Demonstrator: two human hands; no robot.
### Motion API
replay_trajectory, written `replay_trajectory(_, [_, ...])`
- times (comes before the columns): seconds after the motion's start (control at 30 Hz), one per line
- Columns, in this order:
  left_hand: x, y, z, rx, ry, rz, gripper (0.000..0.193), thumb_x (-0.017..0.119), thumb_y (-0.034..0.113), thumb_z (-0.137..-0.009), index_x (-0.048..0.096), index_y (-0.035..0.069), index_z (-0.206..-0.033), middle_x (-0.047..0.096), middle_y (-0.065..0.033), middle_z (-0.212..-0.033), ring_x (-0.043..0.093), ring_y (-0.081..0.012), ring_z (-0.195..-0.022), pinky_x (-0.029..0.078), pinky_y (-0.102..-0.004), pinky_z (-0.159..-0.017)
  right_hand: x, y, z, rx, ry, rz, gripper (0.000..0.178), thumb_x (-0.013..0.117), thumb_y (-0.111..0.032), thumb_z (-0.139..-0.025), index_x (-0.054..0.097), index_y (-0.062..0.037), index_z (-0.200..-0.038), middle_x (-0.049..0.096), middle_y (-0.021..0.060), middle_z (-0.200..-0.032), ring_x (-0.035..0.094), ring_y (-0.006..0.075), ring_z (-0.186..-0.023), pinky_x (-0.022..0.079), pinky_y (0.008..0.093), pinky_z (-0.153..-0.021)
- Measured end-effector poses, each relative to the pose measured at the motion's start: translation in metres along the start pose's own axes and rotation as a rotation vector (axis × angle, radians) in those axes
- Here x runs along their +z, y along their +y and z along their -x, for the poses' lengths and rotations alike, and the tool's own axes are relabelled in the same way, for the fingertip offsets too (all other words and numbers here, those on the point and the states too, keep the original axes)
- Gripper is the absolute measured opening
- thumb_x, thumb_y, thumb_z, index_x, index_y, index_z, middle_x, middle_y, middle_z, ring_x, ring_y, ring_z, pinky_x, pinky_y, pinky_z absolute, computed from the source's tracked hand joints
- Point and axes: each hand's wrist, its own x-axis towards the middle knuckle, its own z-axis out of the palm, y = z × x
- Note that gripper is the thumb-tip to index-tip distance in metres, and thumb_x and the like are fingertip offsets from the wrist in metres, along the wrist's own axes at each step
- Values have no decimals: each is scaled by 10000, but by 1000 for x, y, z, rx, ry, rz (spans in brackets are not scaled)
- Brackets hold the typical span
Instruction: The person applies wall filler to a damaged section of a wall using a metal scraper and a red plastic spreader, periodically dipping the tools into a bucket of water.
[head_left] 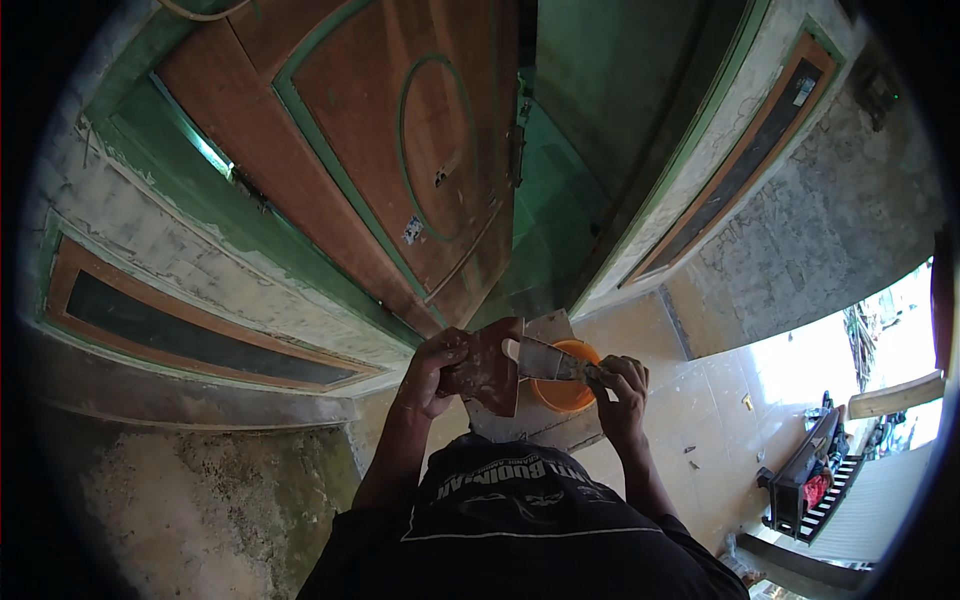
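My left hand (432, 370) is closed on the left edge of a flat reddish-brown board (484, 368) smeared with pale residue. Gripped by its handle in my right hand (622, 386) is a putty knife (550, 362), its wide metal blade pointing left. The blade's end meets the board's right edge, where a small lump of white paste (511, 349) shows. Below the knife stands an orange bucket (562, 397), partly covered by the blade and my right hand; its contents are hard to make out.
A brown wooden door (360, 130) with green trim stands ajar ahead. Patchy plastered walls with framed dark panels (200, 335) flank the doorway. The bucket rests on a pale, stained surface above the tiled floor (700, 400). A dark bench (805, 480) holding items stands at right.
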Motion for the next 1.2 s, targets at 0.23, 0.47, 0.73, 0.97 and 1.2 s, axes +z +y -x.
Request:
replay_trajectory(0.23, [12, 16, 7, 112, 4, -57, 110, 540, 67, -810, 543, 2, -899, 538, -40, -700, 533, -119, -554, 434, -230, -467, -3, 4, 23, 449, -118, -267, 177, 671, -65, -749, 583, -38, -900, 603, 80, -840, 581, 210, -776, 446, 314, -673])
replay_trajectory(0.47, [22, -2, 7, 387, 354, -355, 253, 591, 45, -801, 573, -56, -1031, 603, -71, -841, 573, -124, -770, 474, -265, -684, -13, -24, 14, 775, -444, -1057, 223, 519, -198, -899, 527, 20, -948, 562, 31, -702, 507, 63, -568, 392, 203, -489])
replay_trajectory(0.73, [46, -25, 18, 371, 321, -786, 205, 597, 44, -831, 621, -62, -1004, 640, -72, -915, 576, -103, -823, 464, -248, -758, -6, -26, 3, 825, -438, -1143, 317, 539, -309, -896, 506, 5, -932, 535, 41, -638, 461, 70, -464, 344, 206, -412])
replay_trajectory(0.97, [29, -28, 18, 478, 116, -1014, 241, 585, 37, -839, 615, -49, -1062, 645, -117, -958, 589, -134, -865, 464, -264, -796, -12, -25, -14, 795, -450, -1187, 337, 528, -340, -894, 502, -6, -937, 521, 41, -628, 439, 73, -450, 324, 203, -402])
replay_trajectory(1.2, [21, -19, 14, 160, 316, -388, 124, 587, 39, -811, 606, -12, -923, 596, -43, -769, 579, -114, -639, 475, -226, -572, 2, -23, -18, 505, -139, -876, 227, 625, -146, -839, 525, 4, -977, 538, 38, -685, 514, 78, -604, 406, 225, -526])
